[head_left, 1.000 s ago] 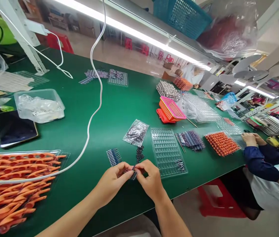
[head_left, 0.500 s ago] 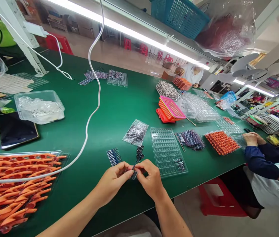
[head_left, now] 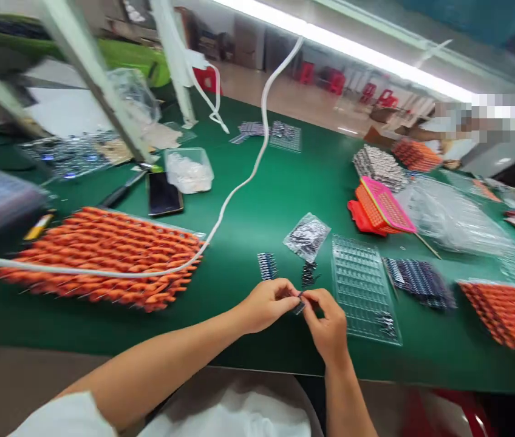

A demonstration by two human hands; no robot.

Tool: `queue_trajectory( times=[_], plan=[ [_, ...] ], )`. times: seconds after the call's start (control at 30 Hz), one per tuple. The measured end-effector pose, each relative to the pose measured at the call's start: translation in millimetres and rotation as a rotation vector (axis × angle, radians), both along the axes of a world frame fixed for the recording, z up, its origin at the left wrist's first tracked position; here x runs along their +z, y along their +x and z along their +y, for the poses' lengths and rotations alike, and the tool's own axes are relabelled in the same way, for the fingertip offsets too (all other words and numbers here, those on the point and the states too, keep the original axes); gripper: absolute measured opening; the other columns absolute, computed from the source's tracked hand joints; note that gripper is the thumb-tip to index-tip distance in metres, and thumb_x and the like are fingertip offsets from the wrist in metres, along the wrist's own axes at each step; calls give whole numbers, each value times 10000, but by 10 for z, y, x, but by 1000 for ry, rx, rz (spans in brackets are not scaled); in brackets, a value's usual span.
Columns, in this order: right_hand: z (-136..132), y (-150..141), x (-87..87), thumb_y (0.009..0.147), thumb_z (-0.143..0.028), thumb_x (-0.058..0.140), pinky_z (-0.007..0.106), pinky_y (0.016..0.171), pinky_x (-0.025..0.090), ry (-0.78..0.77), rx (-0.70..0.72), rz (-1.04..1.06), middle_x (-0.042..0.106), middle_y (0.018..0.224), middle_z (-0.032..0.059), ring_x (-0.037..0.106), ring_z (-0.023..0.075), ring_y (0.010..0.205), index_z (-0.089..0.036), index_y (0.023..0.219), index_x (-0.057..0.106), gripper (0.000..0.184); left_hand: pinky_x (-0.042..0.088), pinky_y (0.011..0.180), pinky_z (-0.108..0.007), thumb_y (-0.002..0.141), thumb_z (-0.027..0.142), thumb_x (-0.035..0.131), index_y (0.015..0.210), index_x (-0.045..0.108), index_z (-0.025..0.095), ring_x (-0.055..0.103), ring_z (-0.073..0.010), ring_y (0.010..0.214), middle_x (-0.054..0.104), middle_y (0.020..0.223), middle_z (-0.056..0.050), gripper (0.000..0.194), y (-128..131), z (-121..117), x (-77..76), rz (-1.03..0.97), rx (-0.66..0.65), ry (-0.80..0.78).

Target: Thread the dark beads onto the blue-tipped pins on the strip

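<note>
My left hand [head_left: 266, 306] and my right hand [head_left: 328, 321] meet over the front of the green table. Both pinch a small dark circuit-board strip [head_left: 299, 308], mostly hidden by the fingers. Just beyond my left hand lies a dark blue comb-like strip [head_left: 266, 266]. Past my fingertips is a small pile of tiny black parts [head_left: 309, 274], with a clear bag [head_left: 307, 237] of dark bits behind it. Right of my right hand is a clear compartment tray [head_left: 358, 282], a few small dark leaded pieces [head_left: 385, 324] in its near right corner.
To the left, a tray is heaped with orange parts [head_left: 107, 258], and a white cable [head_left: 239, 182] crosses above. A phone [head_left: 165, 194] and clear tub [head_left: 189, 170] stand behind. At right are stacked strips [head_left: 419, 282], more orange parts [head_left: 508, 312] and coloured baskets [head_left: 389, 205].
The view has swung left, so the table things appear farther right and the neighbouring person's hands are out of view. Both hands keep their pinch on the strip.
</note>
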State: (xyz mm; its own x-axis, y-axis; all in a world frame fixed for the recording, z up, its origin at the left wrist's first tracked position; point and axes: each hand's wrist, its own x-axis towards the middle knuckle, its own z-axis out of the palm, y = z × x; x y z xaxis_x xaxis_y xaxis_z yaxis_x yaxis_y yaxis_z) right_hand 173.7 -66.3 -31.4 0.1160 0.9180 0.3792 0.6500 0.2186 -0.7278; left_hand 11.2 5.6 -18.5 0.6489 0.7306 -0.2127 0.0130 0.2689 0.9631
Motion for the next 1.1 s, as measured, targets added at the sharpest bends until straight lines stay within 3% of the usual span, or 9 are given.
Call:
queue_trajectory(
  times=[0.43, 1.1],
  plan=[
    [-1, 54, -24, 907, -281, 614, 257, 688, 524, 44, -16, -134, 687, 853, 16, 650, 153, 722, -210, 944, 678, 102, 488, 736, -268, 782, 246, 685, 847, 648, 133, 610, -143, 724, 676, 778, -25, 136, 14, 11, -103, 6, 34, 3],
    [10, 45, -33, 915, -259, 618, 244, 697, 510, 72, -9, -151, 676, 848, 8, 639, 143, 712, -209, 957, 664, 80, 444, 695, -241, 784, 232, 683, 842, 656, 139, 583, -133, 720, 648, 768, -9, 113, -2, 13, -55, 9, 34, 7]
  ],
)
